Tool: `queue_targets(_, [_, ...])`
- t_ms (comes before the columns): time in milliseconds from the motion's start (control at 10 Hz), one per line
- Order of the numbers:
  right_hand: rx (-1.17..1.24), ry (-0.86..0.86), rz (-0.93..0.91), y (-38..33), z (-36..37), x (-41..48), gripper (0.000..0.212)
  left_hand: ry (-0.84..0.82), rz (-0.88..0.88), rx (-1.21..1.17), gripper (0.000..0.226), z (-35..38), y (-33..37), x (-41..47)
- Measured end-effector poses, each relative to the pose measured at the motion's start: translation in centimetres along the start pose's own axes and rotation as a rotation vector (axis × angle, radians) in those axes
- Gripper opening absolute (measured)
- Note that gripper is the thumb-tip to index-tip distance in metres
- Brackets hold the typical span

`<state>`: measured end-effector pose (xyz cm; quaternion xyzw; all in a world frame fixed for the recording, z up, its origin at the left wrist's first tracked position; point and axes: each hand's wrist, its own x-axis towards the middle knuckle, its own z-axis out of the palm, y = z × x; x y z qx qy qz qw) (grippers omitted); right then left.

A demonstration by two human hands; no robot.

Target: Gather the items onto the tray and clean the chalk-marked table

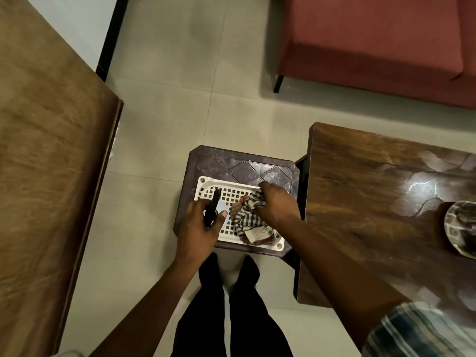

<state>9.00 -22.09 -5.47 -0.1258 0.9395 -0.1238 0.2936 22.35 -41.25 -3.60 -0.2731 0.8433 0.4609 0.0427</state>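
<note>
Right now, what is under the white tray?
The white tray sits on a dark plastic stool, whose diamond-patterned top shows beyond the tray's far edge. Both hands, the left hand and the right hand, and a checked cloth cover much of the tray.

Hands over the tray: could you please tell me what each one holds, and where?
The left hand grips a black object around its middle; the right hand clutches the striped cloth by its upper edge.

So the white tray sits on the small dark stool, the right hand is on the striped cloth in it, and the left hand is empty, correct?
Not quite. In the head view the left hand is not empty: it holds a dark object over the white tray. The rest holds: the tray sits on the small dark stool, and the right hand is on the striped cloth.
</note>
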Motion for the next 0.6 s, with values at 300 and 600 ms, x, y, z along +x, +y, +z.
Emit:
queue_targets(300, [0.160, -0.111, -0.009, -0.3, 0.8, -2.9, 0.084, -0.012, -0.090, 0.012, 0.034, 0.2, 0.2, -0.4])
queue_targets(600, [0.126, 0.066, -0.064, -2.1, 0.2, -7.6, 0.077, 0.112, 0.040, 0.190, 0.099, -3.5, 3.4, -2.8])
